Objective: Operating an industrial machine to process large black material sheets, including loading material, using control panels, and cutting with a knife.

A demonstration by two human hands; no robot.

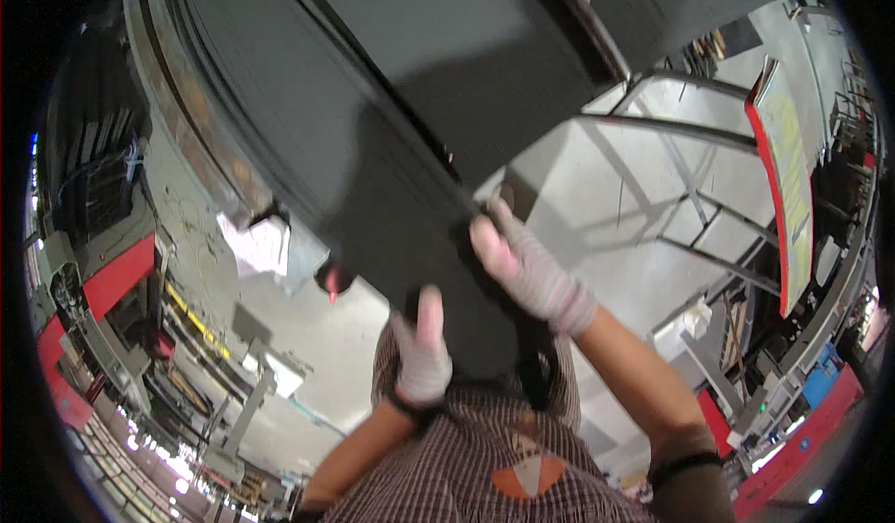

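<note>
A long, wide black strip (401,225), rubber-like in look, runs from the upper left down to my waist. My left hand (424,350), in a pale glove with bare fingertips, grips its left edge near the end, thumb on top. Farther up, my right hand (527,267), gloved the same way, holds the right edge with its thumb over the top. The fingers beneath the strip are mostly hidden. Beyond it lies another broad dark sheet (494,75), separated from it by a dark line.
A worn metal rail (191,103) borders the strip on the left, with white paper (256,243) at its lower end. To the right stand a metal tube frame (671,127) and a red-edged yellowish panel (783,183). Red machine parts (121,276) are at far left.
</note>
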